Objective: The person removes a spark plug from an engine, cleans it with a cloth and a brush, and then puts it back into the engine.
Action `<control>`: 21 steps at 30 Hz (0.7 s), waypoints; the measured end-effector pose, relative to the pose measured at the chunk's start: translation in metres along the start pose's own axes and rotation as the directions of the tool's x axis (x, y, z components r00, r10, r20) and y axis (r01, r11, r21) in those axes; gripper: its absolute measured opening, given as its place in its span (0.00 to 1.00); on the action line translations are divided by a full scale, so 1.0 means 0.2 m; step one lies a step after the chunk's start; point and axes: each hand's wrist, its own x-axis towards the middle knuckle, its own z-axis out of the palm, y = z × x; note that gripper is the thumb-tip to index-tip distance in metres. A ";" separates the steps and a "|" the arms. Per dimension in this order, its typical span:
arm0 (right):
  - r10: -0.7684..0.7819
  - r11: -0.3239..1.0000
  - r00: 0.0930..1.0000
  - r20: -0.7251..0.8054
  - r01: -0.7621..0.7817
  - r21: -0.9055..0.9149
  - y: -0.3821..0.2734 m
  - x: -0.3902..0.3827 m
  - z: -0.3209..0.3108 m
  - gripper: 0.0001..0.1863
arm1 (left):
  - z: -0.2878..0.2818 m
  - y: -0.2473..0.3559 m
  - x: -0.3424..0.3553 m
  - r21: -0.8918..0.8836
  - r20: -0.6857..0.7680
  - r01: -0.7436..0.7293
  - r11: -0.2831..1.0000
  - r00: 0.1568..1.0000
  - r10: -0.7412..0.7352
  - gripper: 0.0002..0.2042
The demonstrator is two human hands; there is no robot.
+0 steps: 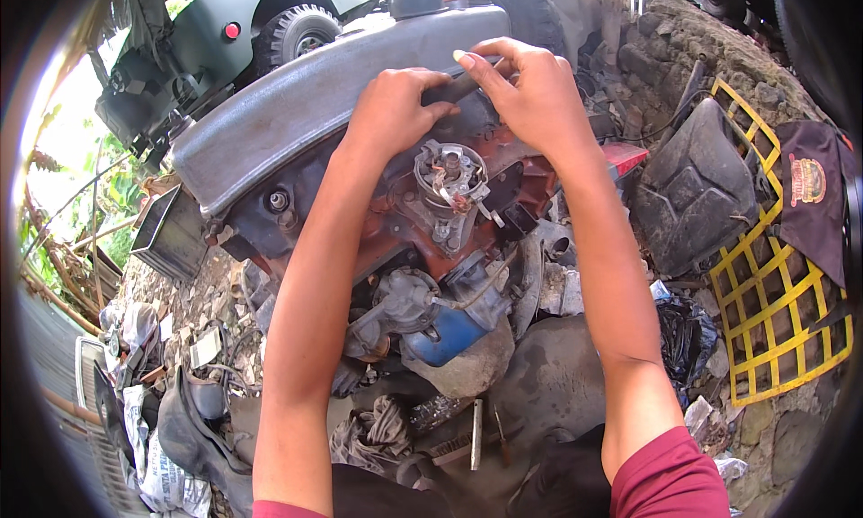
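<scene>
Both arms reach over an engine (360, 239) with a red-brown block. My left hand (393, 112) is closed, thumb and fingers around one end of a dark strip-like piece (457, 88) whose kind I cannot make out. My right hand (532, 94) has its fingers curled and thumb pressed in at the other end of that piece. Behind the hands lies a long silver-grey valve cover (270, 114). Just below them sits a distributor (451, 178) with its cap off and its inner parts bare. Lower on the engine is a blue cylinder (445, 334) beside a grey metal housing (404, 298).
A spark plug (279, 200) stands at the engine's left. To the right are a black plastic panel (697, 190), a yellow metal grille (778, 316) and a dark cloth (814, 194). Rags (373, 437) and tools lie near me. A grey-green vehicle (216, 42) stands behind.
</scene>
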 end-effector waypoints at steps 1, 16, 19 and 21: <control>-0.016 1.000 1.000 0.004 0.016 -0.005 0.01 0.00 0.01 0.18 | 0.00 0.00 0.00 0.024 -0.008 -0.028 0.999 1.000 0.028 0.18; -0.018 0.998 0.996 0.092 0.024 -0.058 -0.03 -0.01 -0.04 0.13 | 0.02 0.03 -0.02 -0.051 -0.035 -0.008 0.999 0.999 0.006 0.20; 0.142 0.984 0.976 0.166 -0.121 -0.130 -0.08 0.00 -0.03 0.13 | 0.07 -0.03 -0.02 0.021 -0.139 -0.105 0.994 0.985 0.107 0.20; 0.103 0.981 0.979 0.175 -0.071 -0.180 -0.07 0.01 -0.02 0.13 | 0.05 0.01 -0.01 0.048 -0.123 -0.084 0.995 0.988 0.089 0.21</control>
